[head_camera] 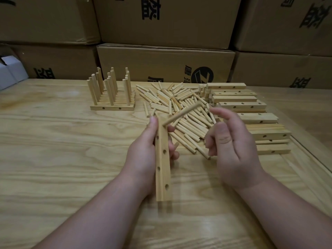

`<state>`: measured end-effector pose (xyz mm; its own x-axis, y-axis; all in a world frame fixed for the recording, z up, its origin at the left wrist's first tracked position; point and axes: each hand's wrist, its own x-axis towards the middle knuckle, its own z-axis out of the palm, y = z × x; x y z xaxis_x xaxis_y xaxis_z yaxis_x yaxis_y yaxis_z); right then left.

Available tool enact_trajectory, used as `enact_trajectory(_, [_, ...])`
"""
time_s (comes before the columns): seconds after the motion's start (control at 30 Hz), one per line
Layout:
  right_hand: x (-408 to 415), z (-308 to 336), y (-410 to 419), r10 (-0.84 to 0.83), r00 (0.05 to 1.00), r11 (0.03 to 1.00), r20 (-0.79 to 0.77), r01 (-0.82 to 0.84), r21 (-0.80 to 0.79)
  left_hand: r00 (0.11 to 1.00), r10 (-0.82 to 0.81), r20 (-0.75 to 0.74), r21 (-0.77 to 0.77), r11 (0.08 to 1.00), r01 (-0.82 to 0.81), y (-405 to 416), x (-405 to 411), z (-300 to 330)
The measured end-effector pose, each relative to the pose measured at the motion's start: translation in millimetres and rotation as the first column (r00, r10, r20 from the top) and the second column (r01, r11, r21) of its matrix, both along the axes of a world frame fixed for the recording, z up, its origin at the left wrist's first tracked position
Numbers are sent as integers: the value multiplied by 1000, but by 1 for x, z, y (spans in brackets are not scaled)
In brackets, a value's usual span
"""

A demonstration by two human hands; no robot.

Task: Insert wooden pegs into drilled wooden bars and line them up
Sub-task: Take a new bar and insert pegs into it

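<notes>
1. The left hand (146,150) grips a drilled bar (163,164) held lengthwise, away from the person, above the table (53,159) — four holes show along its right face.
2. One peg (181,114) sticks out of the bar's far end, slanting up to the right.
3. The right hand (231,146) hovers beside it, fingers loosely curled, holding nothing, near the peg's tip.
4. Beyond the hands lies a loose peg pile (179,103); bare bars (251,119) are stacked to its right.
5. Far left, finished bars (112,97) stand in rows, pegs upright — boxes (165,63) behind.
</notes>
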<state>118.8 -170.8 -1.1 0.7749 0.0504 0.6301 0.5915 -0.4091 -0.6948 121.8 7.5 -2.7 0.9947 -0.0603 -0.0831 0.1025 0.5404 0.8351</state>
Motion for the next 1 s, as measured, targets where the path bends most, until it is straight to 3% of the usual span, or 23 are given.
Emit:
enact_trajectory(0.1, [3, 1, 0, -74, 997, 968, -5, 71, -239, 994, -109, 18, -244, 963, 110, 2, 0, 5])
enact_trajectory(0.2, [1, 4, 4, -1, 1000, 878, -26, -12, -479, 974, -224, 32, -313, 923, 223, 0, -3, 8])
enact_trajectory(0.33, [-2, 7, 5, 80, 992, 860, -96, -118, -497, 969, -246, 12, -370, 900, 233, 3, -2, 10])
enact_trajectory(0.47, [-2, 7, 5, 76, 993, 847, -89, -112, -520, 970, -243, -11, -415, 884, 217, 5, -1, 9])
enact_trajectory(0.67, [-2, 7, 6, 74, 996, 942, -56, -89, -324, 986, -145, -84, -298, 948, 114, 5, 0, 7])
enact_trajectory(0.87, [-2, 1, 8, 196, 921, 972, -336, -227, -54, 986, -139, -92, -286, 952, 108, 5, 0, 8])
enact_trajectory(1.0, [-3, 3, 9, 204, 945, 979, -256, -203, 30, 989, -106, -103, -272, 959, 74, 4, 0, 7])
